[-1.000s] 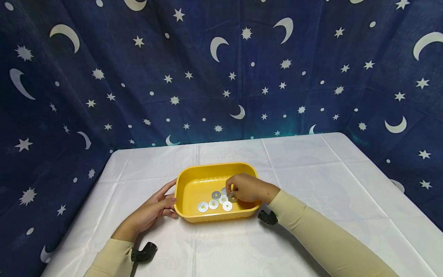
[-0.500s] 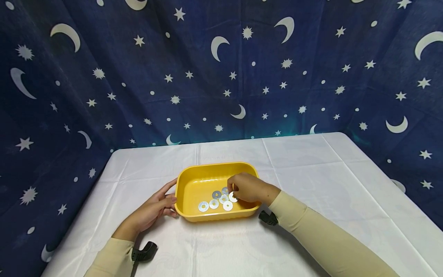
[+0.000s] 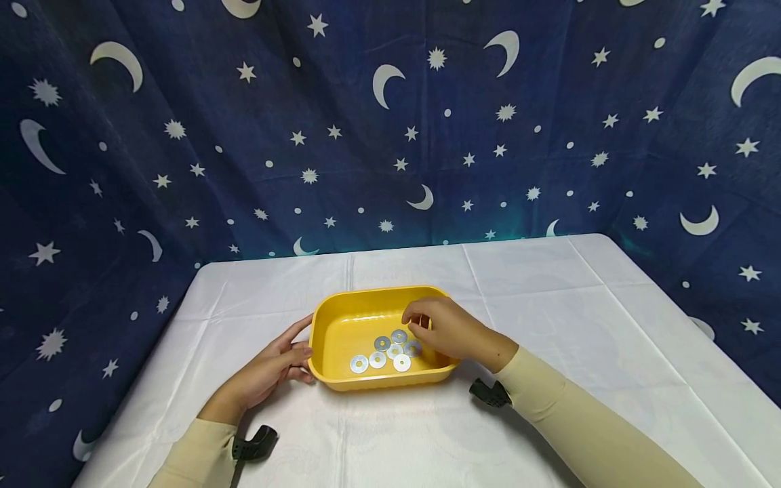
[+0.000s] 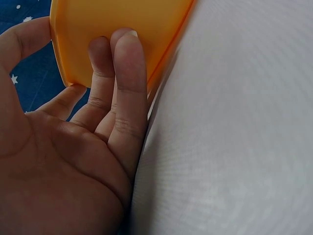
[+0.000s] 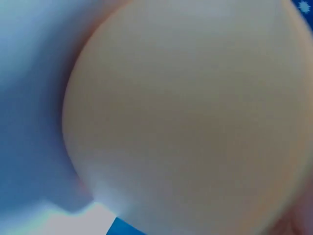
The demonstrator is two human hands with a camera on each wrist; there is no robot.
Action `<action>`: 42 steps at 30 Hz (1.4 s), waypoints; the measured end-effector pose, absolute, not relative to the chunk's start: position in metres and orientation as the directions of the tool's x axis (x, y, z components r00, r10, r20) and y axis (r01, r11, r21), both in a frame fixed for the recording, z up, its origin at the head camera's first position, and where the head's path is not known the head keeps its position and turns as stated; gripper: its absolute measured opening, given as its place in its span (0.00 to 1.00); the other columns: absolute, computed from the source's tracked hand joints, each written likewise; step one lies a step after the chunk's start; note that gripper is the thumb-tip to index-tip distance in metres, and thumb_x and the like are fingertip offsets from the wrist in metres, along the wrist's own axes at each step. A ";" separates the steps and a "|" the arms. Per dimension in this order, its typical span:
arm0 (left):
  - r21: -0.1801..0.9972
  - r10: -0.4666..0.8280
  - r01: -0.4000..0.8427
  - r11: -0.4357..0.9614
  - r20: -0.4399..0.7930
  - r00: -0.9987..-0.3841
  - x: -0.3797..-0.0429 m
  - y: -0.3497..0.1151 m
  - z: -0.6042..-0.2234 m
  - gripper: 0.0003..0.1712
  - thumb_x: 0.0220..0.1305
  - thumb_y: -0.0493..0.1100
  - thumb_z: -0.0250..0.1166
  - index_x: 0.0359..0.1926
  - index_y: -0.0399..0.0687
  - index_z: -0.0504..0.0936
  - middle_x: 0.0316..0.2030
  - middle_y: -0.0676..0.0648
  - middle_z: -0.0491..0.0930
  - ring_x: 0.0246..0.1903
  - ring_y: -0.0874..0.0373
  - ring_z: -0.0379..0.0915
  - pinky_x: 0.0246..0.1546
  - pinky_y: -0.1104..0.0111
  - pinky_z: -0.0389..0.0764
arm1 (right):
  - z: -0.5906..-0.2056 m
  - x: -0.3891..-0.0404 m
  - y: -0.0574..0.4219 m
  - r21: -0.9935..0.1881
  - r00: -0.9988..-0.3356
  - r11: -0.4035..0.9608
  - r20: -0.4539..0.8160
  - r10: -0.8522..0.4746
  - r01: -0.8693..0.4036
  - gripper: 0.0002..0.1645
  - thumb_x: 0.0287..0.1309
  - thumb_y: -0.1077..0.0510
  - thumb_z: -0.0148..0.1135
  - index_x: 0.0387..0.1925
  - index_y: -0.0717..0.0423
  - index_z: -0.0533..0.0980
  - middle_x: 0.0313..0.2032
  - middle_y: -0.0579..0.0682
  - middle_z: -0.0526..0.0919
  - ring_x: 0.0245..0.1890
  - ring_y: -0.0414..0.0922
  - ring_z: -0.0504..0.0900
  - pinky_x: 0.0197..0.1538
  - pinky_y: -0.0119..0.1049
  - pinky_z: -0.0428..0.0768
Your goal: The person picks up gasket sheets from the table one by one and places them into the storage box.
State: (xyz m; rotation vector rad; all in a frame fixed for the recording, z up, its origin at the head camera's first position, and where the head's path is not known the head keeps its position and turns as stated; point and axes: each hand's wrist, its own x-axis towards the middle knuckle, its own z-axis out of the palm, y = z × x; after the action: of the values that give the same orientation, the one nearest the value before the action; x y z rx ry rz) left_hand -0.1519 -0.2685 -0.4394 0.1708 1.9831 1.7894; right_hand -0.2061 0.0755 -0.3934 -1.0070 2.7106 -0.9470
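Observation:
Flat round metal washers with centre holes lie on the floor of a yellow plastic tub, towards its right half. My left hand holds the tub's left end, its thumb at the rim and its fingertips against the outer wall, as the left wrist view shows. Over the right side of the tub hovers my right hand, its fingers loosely bent and the thumb apart from them. No washer shows between those fingers. A blurred pale rounded surface fills most of the right wrist view.
The tub stands on a table with a white cloth. Behind and at both sides hangs a dark blue curtain with moons and stars. Each wrist wears a black strap device, the left one close over the cloth.
My right hand has lifted off the rightmost washer and drawn back slightly right, its thumb and fingers parting. That washer has settled flat. The left hand and the tub have stayed put.

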 end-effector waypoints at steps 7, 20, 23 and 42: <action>0.967 0.387 -0.210 0.142 -0.249 -0.888 -0.152 -0.268 -0.440 0.44 0.73 0.42 0.55 0.81 0.56 0.40 0.64 0.27 0.66 0.38 0.60 0.81 0.42 0.68 0.86 | -0.387 -0.186 0.096 -0.633 -0.815 0.556 0.223 -0.534 -0.538 0.06 0.62 0.62 0.63 0.40 0.53 0.83 0.30 0.40 0.79 0.31 0.37 0.74 0.34 0.28 0.77; 0.964 0.378 -0.219 0.153 -0.262 -0.888 -0.151 -0.268 -0.440 0.44 0.73 0.44 0.56 0.81 0.57 0.41 0.65 0.27 0.66 0.39 0.59 0.81 0.42 0.68 0.86 | -0.386 -0.180 0.140 -0.700 -0.899 0.608 0.117 -0.421 -0.376 0.07 0.65 0.62 0.61 0.42 0.54 0.82 0.32 0.44 0.82 0.33 0.41 0.76 0.37 0.30 0.78; 0.964 0.380 -0.219 0.151 -0.261 -0.888 -0.151 -0.268 -0.440 0.44 0.73 0.44 0.56 0.81 0.58 0.41 0.64 0.27 0.67 0.39 0.59 0.81 0.43 0.68 0.87 | -0.386 -0.182 0.150 -0.695 -0.915 0.626 0.120 -0.384 -0.354 0.06 0.64 0.62 0.62 0.40 0.53 0.82 0.31 0.44 0.82 0.32 0.42 0.76 0.36 0.31 0.78; 0.958 0.372 -0.234 0.166 -0.281 -0.885 -0.154 -0.267 -0.441 0.43 0.74 0.44 0.54 0.80 0.58 0.41 0.59 0.37 0.74 0.39 0.58 0.81 0.43 0.68 0.87 | -0.403 -0.206 0.216 -0.689 -0.852 0.672 -0.151 -0.500 -0.272 0.04 0.59 0.64 0.63 0.37 0.58 0.80 0.25 0.47 0.77 0.22 0.39 0.72 0.25 0.29 0.70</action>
State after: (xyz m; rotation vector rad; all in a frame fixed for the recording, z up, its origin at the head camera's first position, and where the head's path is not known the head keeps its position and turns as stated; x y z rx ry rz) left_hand -0.1542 -0.2669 -0.4407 0.1303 1.9933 1.7668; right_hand -0.2056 0.2161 -0.4026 -0.6116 2.5598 -0.9776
